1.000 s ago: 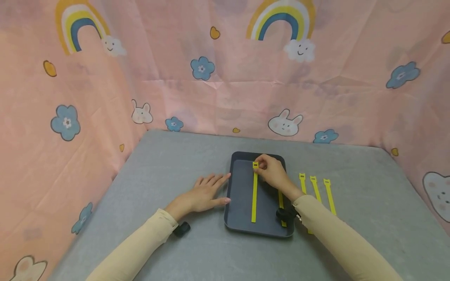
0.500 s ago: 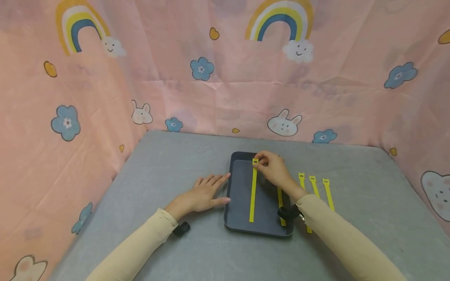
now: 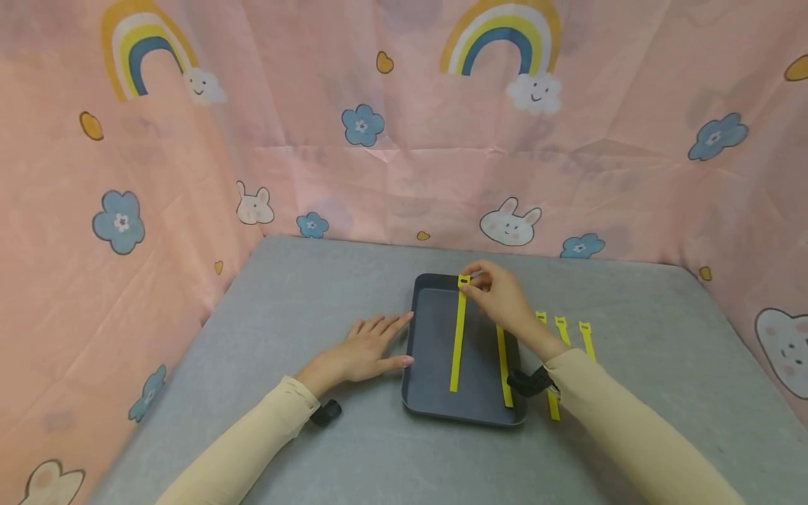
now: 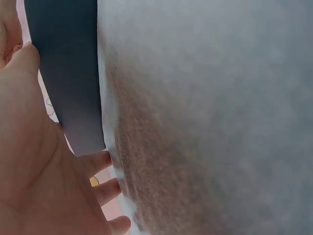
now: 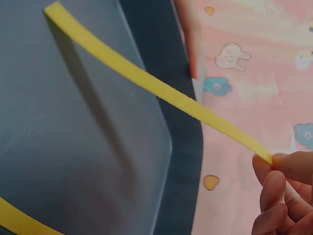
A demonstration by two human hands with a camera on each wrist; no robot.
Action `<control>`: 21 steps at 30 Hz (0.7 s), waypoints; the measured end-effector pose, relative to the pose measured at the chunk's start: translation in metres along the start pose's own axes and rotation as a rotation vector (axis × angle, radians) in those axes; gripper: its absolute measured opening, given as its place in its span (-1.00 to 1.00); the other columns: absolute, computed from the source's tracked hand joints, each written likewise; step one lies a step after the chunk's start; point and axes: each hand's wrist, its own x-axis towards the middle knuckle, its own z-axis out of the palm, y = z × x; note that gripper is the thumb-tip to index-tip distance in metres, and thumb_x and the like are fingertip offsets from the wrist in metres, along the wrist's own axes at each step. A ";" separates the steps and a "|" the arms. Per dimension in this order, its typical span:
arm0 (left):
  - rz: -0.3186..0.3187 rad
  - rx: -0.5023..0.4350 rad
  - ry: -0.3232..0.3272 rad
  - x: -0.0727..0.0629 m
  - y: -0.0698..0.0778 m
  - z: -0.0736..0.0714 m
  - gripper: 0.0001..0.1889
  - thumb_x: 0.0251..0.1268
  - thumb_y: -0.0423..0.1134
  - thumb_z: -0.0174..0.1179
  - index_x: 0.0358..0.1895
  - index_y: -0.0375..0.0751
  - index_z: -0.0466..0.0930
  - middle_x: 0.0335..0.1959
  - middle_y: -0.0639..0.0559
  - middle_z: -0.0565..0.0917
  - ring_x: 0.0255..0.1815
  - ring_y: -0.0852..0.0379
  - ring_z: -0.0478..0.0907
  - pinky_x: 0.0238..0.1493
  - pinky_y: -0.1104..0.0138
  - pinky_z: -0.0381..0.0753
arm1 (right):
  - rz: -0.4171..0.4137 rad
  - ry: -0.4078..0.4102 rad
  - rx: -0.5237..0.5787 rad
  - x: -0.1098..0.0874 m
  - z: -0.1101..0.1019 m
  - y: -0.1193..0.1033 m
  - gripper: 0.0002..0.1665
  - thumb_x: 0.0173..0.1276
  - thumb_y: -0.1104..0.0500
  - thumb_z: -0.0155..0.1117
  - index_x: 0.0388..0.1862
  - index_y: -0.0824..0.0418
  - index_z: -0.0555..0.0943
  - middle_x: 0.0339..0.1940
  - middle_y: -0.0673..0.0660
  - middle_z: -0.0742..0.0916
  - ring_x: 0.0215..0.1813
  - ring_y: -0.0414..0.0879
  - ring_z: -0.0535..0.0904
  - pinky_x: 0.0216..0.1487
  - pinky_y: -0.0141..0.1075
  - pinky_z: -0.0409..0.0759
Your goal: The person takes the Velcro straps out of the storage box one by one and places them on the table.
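Observation:
My right hand (image 3: pixel 500 298) pinches the slotted head of a yellow hook-and-loop cable tie (image 3: pixel 459 337) between thumb and fingers. In the right wrist view this cable tie (image 5: pixel 161 89) slopes up from the dark grey tray (image 5: pixel 93 147), its tail end at the tray floor and a shadow beneath it. A second yellow cable tie (image 3: pixel 504 368) lies in the tray's right side. Fingers spread, my left hand (image 3: pixel 360 352) rests on the table with index finger and thumb touching the left edge of the tray (image 3: pixel 429 365). The left wrist view shows its palm and fingers beside the tray wall (image 4: pixel 68 73).
Right of the tray, several more yellow cable ties (image 3: pixel 587 340) lie side by side on the grey table (image 3: pixel 656 365), partly hidden by my right forearm. A pink patterned cloth (image 3: pixel 404 175) hangs along the back and sides of the table.
My right hand has moved away from me and slightly right, drawing the pinched cable tie's head up to the tray's far rim; its tail has slid up too. The left hand stays put.

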 end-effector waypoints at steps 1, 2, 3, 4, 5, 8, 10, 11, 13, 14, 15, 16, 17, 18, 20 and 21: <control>0.001 0.004 -0.001 -0.001 0.001 -0.001 -0.12 0.40 0.42 -0.15 0.62 0.23 -0.31 0.64 -0.09 0.04 0.64 -0.25 -0.06 0.53 -0.26 -0.09 | -0.003 0.003 0.004 0.000 -0.002 -0.001 -0.73 0.41 0.18 0.30 0.05 0.17 0.57 -0.31 0.26 0.78 -0.58 -0.05 0.53 -0.51 -0.28 0.54; 0.003 0.008 0.000 -0.001 0.002 -0.001 -0.12 0.41 0.41 -0.15 0.62 0.22 -0.31 0.63 -0.09 0.04 0.64 -0.25 -0.05 0.53 -0.26 -0.09 | -0.004 0.006 0.010 -0.001 -0.004 -0.002 -0.73 0.41 0.18 0.30 0.05 0.17 0.57 -0.31 0.26 0.78 -0.58 -0.05 0.53 -0.51 -0.29 0.55; 0.005 0.009 0.002 -0.001 0.002 -0.002 -0.13 0.41 0.40 -0.15 0.63 0.21 -0.30 0.63 -0.10 0.05 0.63 -0.26 -0.04 0.53 -0.26 -0.08 | -0.006 0.010 0.018 -0.001 -0.007 -0.004 -0.73 0.41 0.19 0.30 0.05 0.18 0.57 -0.32 0.26 0.78 -0.58 -0.03 0.53 -0.52 -0.29 0.54; 0.006 0.010 0.004 -0.002 0.002 -0.002 -0.13 0.42 0.39 -0.15 0.63 0.21 -0.30 0.63 -0.11 0.05 0.63 -0.27 -0.04 0.52 -0.26 -0.07 | -0.009 0.012 0.026 -0.001 -0.009 -0.005 -0.73 0.41 0.19 0.30 0.05 0.19 0.57 -0.33 0.26 0.77 -0.59 -0.01 0.53 -0.53 -0.29 0.53; 0.005 0.011 0.002 -0.002 0.002 -0.002 -0.13 0.42 0.39 -0.15 0.63 0.22 -0.31 0.63 -0.10 0.05 0.63 -0.26 -0.05 0.53 -0.26 -0.08 | -0.008 0.014 0.035 -0.002 -0.012 -0.006 -0.73 0.41 0.19 0.30 0.06 0.19 0.57 -0.32 0.27 0.77 -0.59 -0.01 0.53 -0.53 -0.30 0.53; 0.004 0.007 0.008 -0.002 0.002 -0.001 -0.14 0.42 0.39 -0.14 0.63 0.22 -0.29 0.63 -0.10 0.06 0.63 -0.27 -0.04 0.52 -0.26 -0.07 | -0.007 0.019 0.064 -0.002 -0.020 -0.009 -0.71 0.42 0.18 0.28 0.07 0.21 0.55 -0.30 0.30 0.76 -0.60 0.01 0.50 -0.54 -0.30 0.50; 0.003 0.005 0.008 -0.002 0.003 -0.002 -0.14 0.42 0.39 -0.14 0.62 0.23 -0.29 0.63 -0.09 0.07 0.63 -0.27 -0.05 0.53 -0.26 -0.08 | -0.016 0.023 0.074 -0.002 -0.025 -0.010 -0.70 0.43 0.18 0.28 0.08 0.22 0.55 -0.31 0.32 0.75 -0.62 0.00 0.48 -0.56 -0.30 0.48; 0.003 0.004 0.009 -0.002 0.003 -0.002 -0.14 0.42 0.39 -0.14 0.62 0.23 -0.29 0.63 -0.09 0.07 0.63 -0.27 -0.05 0.52 -0.26 -0.08 | -0.018 0.028 0.075 -0.001 -0.028 -0.010 -0.70 0.43 0.17 0.28 0.08 0.22 0.55 -0.31 0.31 0.75 -0.62 -0.03 0.47 -0.55 -0.30 0.48; 0.006 0.002 0.010 -0.002 0.003 -0.002 -0.14 0.42 0.38 -0.14 0.63 0.22 -0.29 0.63 -0.08 0.07 0.63 -0.27 -0.05 0.52 -0.26 -0.08 | -0.033 0.040 0.069 -0.001 -0.033 -0.010 -0.69 0.43 0.16 0.28 0.08 0.23 0.55 -0.32 0.29 0.74 -0.63 -0.06 0.47 -0.55 -0.29 0.49; 0.007 0.001 0.009 -0.003 0.004 -0.003 -0.14 0.42 0.38 -0.13 0.63 0.22 -0.29 0.63 -0.09 0.07 0.63 -0.27 -0.05 0.52 -0.27 -0.08 | -0.040 0.047 0.061 0.000 -0.036 -0.011 -0.69 0.43 0.15 0.28 0.09 0.22 0.55 -0.32 0.28 0.75 -0.64 -0.07 0.47 -0.54 -0.30 0.50; 0.008 0.001 0.010 -0.002 0.003 -0.002 -0.14 0.42 0.38 -0.13 0.63 0.22 -0.29 0.63 -0.09 0.07 0.63 -0.27 -0.05 0.52 -0.27 -0.07 | -0.044 0.054 0.051 0.000 -0.038 -0.011 -0.68 0.43 0.13 0.28 0.09 0.21 0.55 -0.32 0.28 0.75 -0.63 -0.08 0.48 -0.53 -0.30 0.50; 0.009 0.001 0.010 -0.002 0.003 -0.002 -0.14 0.42 0.38 -0.14 0.63 0.22 -0.29 0.63 -0.09 0.07 0.63 -0.27 -0.05 0.52 -0.27 -0.07 | -0.047 0.060 0.046 0.000 -0.041 -0.012 -0.67 0.43 0.12 0.28 0.10 0.20 0.55 -0.30 0.28 0.76 -0.62 -0.08 0.48 -0.52 -0.30 0.52; 0.007 0.003 0.008 -0.002 0.003 -0.002 -0.14 0.42 0.38 -0.14 0.62 0.23 -0.30 0.63 -0.08 0.06 0.64 -0.27 -0.05 0.52 -0.27 -0.08 | -0.052 0.069 0.035 -0.001 -0.043 -0.013 -0.68 0.43 0.12 0.28 0.10 0.19 0.55 -0.30 0.26 0.76 -0.62 -0.09 0.48 -0.50 -0.30 0.53; 0.006 0.004 0.006 -0.002 0.003 -0.002 -0.13 0.42 0.39 -0.14 0.62 0.23 -0.31 0.63 -0.08 0.05 0.64 -0.26 -0.05 0.53 -0.26 -0.08 | -0.058 0.073 0.031 -0.001 -0.046 -0.015 -0.67 0.43 0.12 0.28 0.11 0.19 0.56 -0.30 0.25 0.76 -0.61 -0.06 0.49 -0.50 -0.30 0.53; 0.006 0.003 0.005 -0.002 0.003 -0.002 -0.13 0.42 0.39 -0.14 0.62 0.23 -0.32 0.63 -0.09 0.04 0.64 -0.26 -0.06 0.53 -0.26 -0.09 | -0.060 0.088 0.021 -0.002 -0.051 -0.018 -0.68 0.43 0.11 0.28 0.10 0.17 0.56 -0.31 0.22 0.76 -0.61 -0.04 0.49 -0.48 -0.31 0.54; 0.005 0.004 0.004 -0.001 0.002 -0.002 -0.13 0.42 0.39 -0.14 0.62 0.24 -0.33 0.64 -0.09 0.04 0.64 -0.25 -0.06 0.53 -0.26 -0.10 | -0.063 0.095 0.021 -0.002 -0.053 -0.019 -0.69 0.43 0.11 0.29 0.09 0.17 0.57 -0.32 0.21 0.76 -0.61 -0.03 0.48 -0.49 -0.31 0.54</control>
